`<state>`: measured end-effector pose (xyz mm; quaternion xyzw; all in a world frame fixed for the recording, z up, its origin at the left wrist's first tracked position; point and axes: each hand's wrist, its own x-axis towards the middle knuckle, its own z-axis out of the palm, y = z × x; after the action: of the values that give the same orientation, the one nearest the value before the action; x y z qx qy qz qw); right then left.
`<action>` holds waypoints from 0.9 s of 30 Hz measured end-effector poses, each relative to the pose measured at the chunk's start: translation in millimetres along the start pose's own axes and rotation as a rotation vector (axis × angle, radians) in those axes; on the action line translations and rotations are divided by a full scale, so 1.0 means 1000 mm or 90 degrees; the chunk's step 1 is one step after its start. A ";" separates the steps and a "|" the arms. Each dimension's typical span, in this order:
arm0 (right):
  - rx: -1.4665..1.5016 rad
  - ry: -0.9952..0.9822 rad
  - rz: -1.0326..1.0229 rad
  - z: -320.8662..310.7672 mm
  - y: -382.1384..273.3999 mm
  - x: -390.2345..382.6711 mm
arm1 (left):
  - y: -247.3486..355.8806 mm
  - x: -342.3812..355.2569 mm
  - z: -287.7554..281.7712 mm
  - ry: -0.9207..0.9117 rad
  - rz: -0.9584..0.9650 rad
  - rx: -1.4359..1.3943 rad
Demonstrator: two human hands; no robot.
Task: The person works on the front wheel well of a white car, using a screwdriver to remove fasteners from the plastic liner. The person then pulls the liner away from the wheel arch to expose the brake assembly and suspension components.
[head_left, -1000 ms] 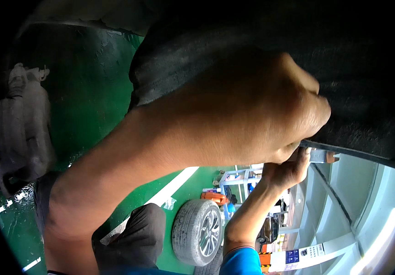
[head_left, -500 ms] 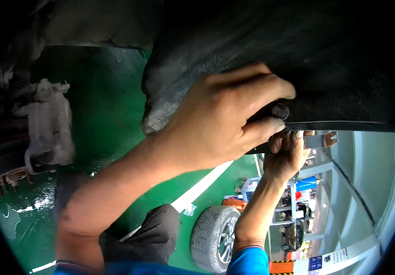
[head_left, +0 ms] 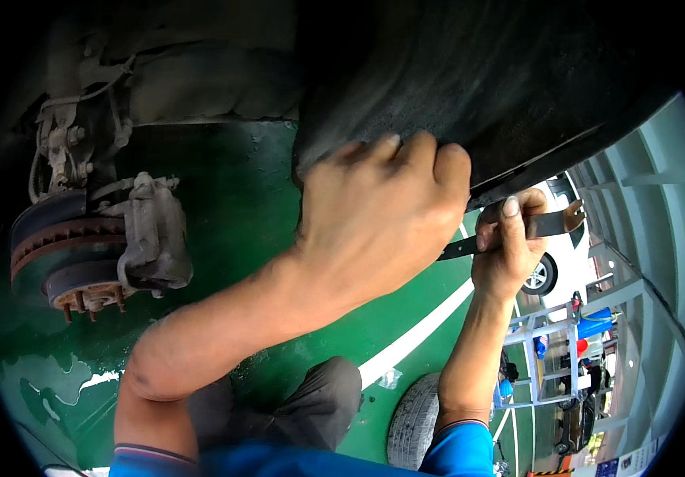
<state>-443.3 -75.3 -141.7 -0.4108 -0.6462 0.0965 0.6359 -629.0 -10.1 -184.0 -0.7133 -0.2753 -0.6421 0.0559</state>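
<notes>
My left hand is closed against the lower part of a dark, felt-like wheel arch liner. Its knuckles face me and hide the fingertips, so what they grip does not show. Just right of it, my right hand holds a flat, dark pry tool below the liner's edge. The tool's forked, bent end points right, and its other end sticks out left beneath my left hand.
At left hang a brake disc hub with bare studs and a caliper. A tyre stands on the green floor near my right forearm. Behind it are a metal rack and a white car.
The view has shifted, showing more of the hub and a white car. My left hand has turned knuckles-up, and the round black fastener between its fingers is now hidden. The right hand keeps the tool.
</notes>
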 end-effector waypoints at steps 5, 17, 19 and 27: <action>-0.029 0.006 0.022 0.003 0.000 -0.003 | -0.007 -0.002 -0.004 -0.001 0.017 0.030; -0.044 0.026 0.005 0.004 -0.004 -0.004 | 0.005 -0.008 0.010 0.047 0.026 0.033; -0.042 0.024 0.009 0.006 -0.004 -0.002 | 0.003 -0.007 0.013 0.067 0.043 0.037; -0.035 0.006 0.022 0.004 -0.005 0.002 | -0.004 0.003 0.009 0.051 0.081 -0.036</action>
<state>-448.7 -75.4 -137.9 -0.4394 -0.6382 0.0877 0.6260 -622.5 -2.2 -184.0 -0.7045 -0.2083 -0.6728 0.0872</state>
